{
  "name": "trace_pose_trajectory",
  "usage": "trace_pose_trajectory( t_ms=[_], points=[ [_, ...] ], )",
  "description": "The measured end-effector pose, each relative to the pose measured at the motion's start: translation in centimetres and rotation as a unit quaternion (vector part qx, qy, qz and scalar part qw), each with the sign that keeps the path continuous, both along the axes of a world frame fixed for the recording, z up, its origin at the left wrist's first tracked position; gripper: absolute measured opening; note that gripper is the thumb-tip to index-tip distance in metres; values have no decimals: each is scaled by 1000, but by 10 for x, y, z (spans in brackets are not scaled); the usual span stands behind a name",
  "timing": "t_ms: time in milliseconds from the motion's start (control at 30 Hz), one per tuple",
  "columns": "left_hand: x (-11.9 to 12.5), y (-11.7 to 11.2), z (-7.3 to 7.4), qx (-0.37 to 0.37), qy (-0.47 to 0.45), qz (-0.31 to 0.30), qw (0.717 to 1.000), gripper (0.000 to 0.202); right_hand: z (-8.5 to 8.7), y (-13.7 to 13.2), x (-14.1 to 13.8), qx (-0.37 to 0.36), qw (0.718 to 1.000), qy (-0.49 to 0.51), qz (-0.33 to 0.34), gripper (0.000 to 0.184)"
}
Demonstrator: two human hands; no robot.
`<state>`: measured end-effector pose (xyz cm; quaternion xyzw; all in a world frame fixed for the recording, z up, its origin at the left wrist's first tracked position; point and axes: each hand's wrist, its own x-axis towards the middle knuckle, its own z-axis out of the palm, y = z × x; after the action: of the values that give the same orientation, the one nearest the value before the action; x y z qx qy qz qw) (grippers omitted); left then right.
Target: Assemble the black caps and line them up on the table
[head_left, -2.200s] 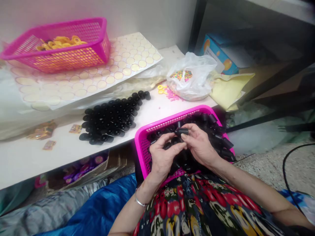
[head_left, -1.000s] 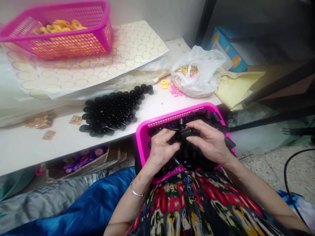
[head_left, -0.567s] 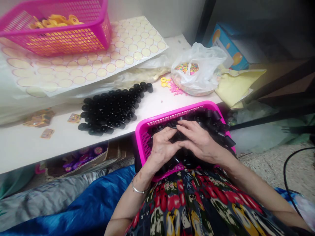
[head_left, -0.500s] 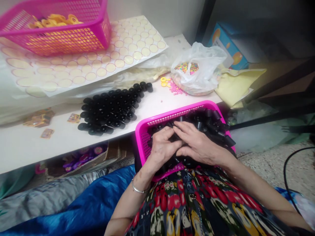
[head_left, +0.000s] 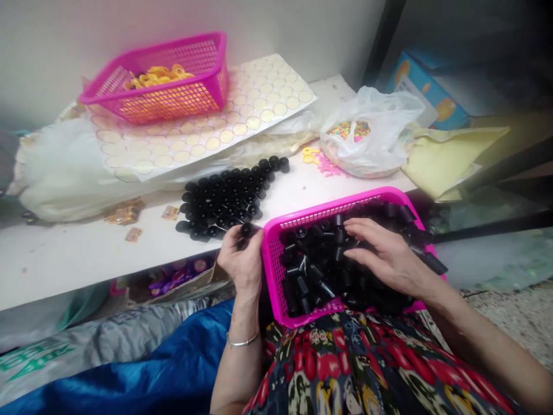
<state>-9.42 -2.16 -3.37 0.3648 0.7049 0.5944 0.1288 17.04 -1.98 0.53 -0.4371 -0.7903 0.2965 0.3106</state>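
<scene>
One black piece sat in the grip of our left hand, just left of the frame's centre; thumb and forefinger were closed about it, so that mostly its dark rounded end showed. That hand was at the near edge of the white desk, just below a cluster of black pieces standing in close, slanting rows. On the same arm we wore a silver bangle.

Our right hand, right of centre, was over the near pink basket, its thumb and fingers spread with a gap between them. The tips were right by loose black parts jumbled in that basket; we could not tell whether they touched any. Our patterned garment showed below the basket, at the bottom of the frame.

In the upper left we had a second pink basket with yellow pieces inside, on a sheet of pale circles. Toward the upper right lay a white plastic bag of coloured beads, with pink beads and yellow ring-ended pieces beside it, then yellow paper and a blue box. At left, small printed packets lay on the desk, and beneath it we saw purple items. Blue fabric filled the lower left.
</scene>
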Motion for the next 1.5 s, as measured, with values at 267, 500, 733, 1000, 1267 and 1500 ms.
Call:
trace_pose_trajectory(
  t_ms=[267, 500, 733, 1000, 1267, 1500],
  points=[
    [-48, 4, -45, -63, 27, 127, 990, 35, -4, 3, 3, 8, 1000, -24, 17, 27],
    [-51, 13, -49, -96, 109, 105, 984, 36, -4, 0, 2, 6, 998, -48, 33, 29],
    [-53, 19, -48, -93, 167, 95, 977, 30, -2, 1, 1, 2, 998, -52, 42, 28],
    [-23, -2, -25, -3, 46, 122, 991, 32, -4, -1, -17, -7, 980, -171, 102, 19],
    [16, -21, 23, -77, -464, -197, 861, 40, -16, 7, -77, 19, 893, -401, 202, 23],
    [24, -28, 12, -75, -379, -284, 878, 43, -28, 7, -86, 56, 882, -428, 188, 22]
  ],
)
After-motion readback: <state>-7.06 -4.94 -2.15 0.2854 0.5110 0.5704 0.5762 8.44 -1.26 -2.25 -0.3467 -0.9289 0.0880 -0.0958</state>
